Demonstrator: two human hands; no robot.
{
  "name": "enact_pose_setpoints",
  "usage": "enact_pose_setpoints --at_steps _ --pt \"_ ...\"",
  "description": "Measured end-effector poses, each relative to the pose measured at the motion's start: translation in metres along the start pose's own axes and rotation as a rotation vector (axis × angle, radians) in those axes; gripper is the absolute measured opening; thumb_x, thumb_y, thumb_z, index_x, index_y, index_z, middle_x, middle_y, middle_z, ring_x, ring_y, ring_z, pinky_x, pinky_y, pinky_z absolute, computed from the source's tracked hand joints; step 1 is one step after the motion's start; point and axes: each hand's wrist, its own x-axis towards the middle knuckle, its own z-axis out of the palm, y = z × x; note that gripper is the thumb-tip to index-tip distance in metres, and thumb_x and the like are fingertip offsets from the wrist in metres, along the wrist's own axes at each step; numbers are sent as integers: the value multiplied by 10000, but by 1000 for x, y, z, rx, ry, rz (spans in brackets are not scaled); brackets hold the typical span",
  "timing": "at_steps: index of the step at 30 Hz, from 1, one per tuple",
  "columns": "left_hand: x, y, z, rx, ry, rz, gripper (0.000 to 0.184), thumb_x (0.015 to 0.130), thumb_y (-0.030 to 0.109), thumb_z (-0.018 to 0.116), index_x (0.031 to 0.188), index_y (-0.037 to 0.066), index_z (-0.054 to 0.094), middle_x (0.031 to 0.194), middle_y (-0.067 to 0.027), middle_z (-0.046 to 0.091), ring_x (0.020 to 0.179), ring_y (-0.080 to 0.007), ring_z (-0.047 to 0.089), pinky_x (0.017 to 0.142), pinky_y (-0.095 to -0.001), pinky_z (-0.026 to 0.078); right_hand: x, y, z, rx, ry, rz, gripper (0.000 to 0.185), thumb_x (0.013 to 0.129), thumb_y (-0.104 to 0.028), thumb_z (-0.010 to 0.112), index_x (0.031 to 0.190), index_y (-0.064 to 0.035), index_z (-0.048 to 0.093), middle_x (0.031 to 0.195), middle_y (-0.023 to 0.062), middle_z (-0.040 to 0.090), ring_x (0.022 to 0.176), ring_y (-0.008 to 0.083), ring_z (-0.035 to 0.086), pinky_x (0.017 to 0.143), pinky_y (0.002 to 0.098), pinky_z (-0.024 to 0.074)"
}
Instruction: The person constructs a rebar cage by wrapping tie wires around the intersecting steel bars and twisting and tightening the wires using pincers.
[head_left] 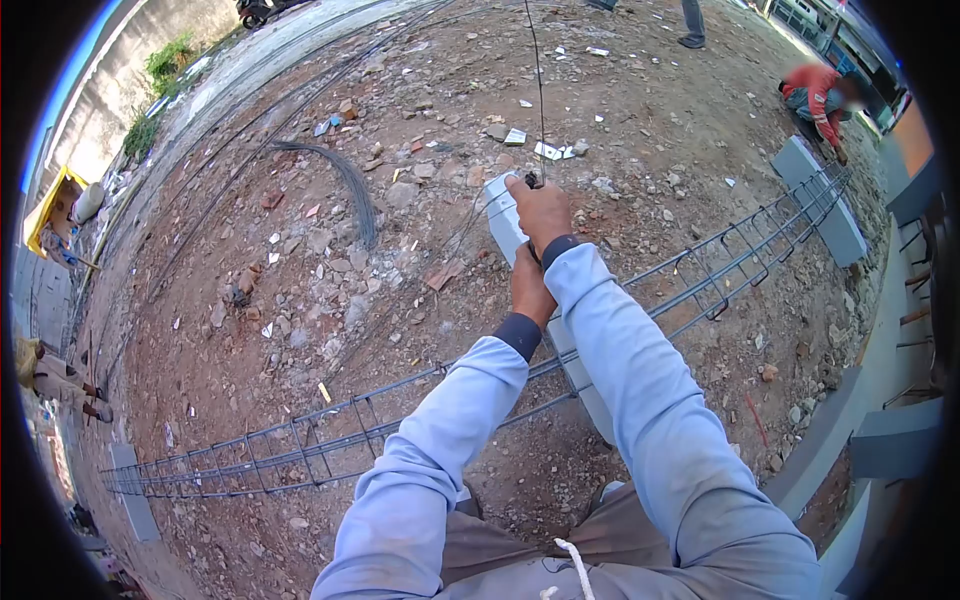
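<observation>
Both hands are together in front of me, over the far end of a grey block (507, 228). My right hand (543, 212) is closed around a small dark object (531, 181), too covered to identify. A thin dark wire (539, 90) runs from there toward the top of the view. Just below, my left hand (530, 285) is also closed, its fingers mostly hidden. A long steel rebar cage (290, 448) lies across the ground under my forearms. Its middle rests on the grey block, which continues beneath my right arm.
More grey blocks support the cage at the left end (132, 492) and right end (820, 200). A person in a red top (815, 90) crouches by the right end. A bundle of thin rods (350, 190) lies on rubble-strewn ground. Long bars (230, 175) stretch along the left.
</observation>
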Motion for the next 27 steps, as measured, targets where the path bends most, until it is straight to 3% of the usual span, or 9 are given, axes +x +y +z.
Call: enact_pose_setpoints --at_steps 3,4,7,12,15,19,23,24,27 --pt "9 -17 24 -152 132 -85 327 881 221 604 1118 8 534 969 -107 656 842 -230 637 701 -337 479 -26 -14 -8 -100 96 -69 643 783 -487 648 1005 110 557 982 327 621 951 446 609 853 431 476" --pt "2 5 16 -195 79 -87 311 883 211 602 1116 14 541 960 -85 656 825 -205 635 686 -322 479 -24 -11 -9 -80 62 -42 772 744 -511 685 1121 125 462 1015 316 610 962 448 604 877 429 472" --pt "1 13 -2 -489 -94 -192 240 913 172 557 1111 38 566 964 -42 641 786 -143 614 672 -293 485 -39 -5 -8 -177 82 -201 798 719 -498 719 1144 113 431 1014 288 608 983 447 595 878 442 469" --pt "20 3 -28 -536 -442 -306 165 915 201 575 980 50 588 858 -44 609 750 -165 592 704 -325 493 -29 -2 -45 118 -385 -128 693 730 -405 774 1172 31 469 1062 174 624 978 251 612 831 362 502" --pt "16 19 -31 -577 -611 -339 149 887 193 622 841 64 565 723 -22 532 664 -155 540 677 -323 469 -10 4 -63 545 -755 9 640 772 -362 752 1214 25 500 1095 163 619 1032 241 601 898 359 482" --pt "20 25 -37 -665 -783 -405 180 860 210 644 809 71 541 712 -12 502 661 -162 514 723 -343 450 -1 1 -66 657 -1148 54 640 847 -404 644 1279 36 473 1144 173 606 1108 268 584 948 376 466" --pt "27 18 -42 -776 -838 -406 184 808 201 676 815 64 554 709 -28 522 655 -181 527 708 -359 446 14 9 -46 659 -1249 85 448 862 -381 616 1104 -6 569 946 110 628 894 221 627 837 346 496" --pt "28 14 -41 -801 -811 -410 176 807 194 674 819 60 560 708 -34 532 654 -184 533 696 -356 448 8 11 -37 658 -1064 120 298 865 -325 617 943 -38 589 790 63 594 726 178 600 709 324 502" --pt "27 10 -40 -869 -806 -379 170 809 166 673 900 37 611 751 -61 612 687 -198 586 666 -322 480 -1 0 -31 627 -863 162 243 855 -276 637 820 -43 581 703 37 568 634 150 572 604 297 487"
